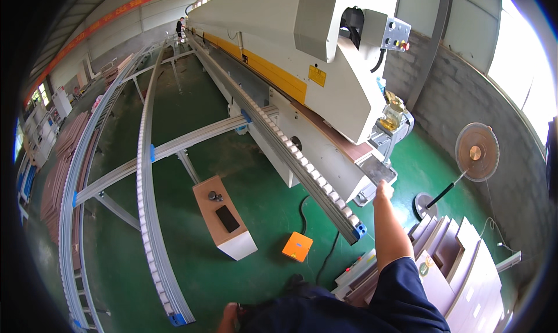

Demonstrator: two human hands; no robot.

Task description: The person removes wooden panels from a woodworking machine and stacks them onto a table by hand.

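two of our hands show. our right hand (383, 189) reaches to the right, at the near end of the long white machine (357, 103), by a grey metal plate (379, 171); whether it touches the plate, we cannot tell. its fingers are too small to read, so we cannot say if they are spread or pressed together. the plate juts from the machine's near right end, just past a brown strip (337, 136) along its side. our left hand (230, 311) is low, at the near edge of the scene, and we cannot tell how its fingers stand.

left of the plate runs a roller rail (314, 174). farther left, on the green floor (261, 205), we see a brown-topped box (204, 187) bearing a black phone (228, 218) and small round dark pieces (215, 197). an orange box (297, 247) lies nearer us. to the right are stacked boards (447, 266) and a standing fan (476, 152). another person (180, 26) stands far off.
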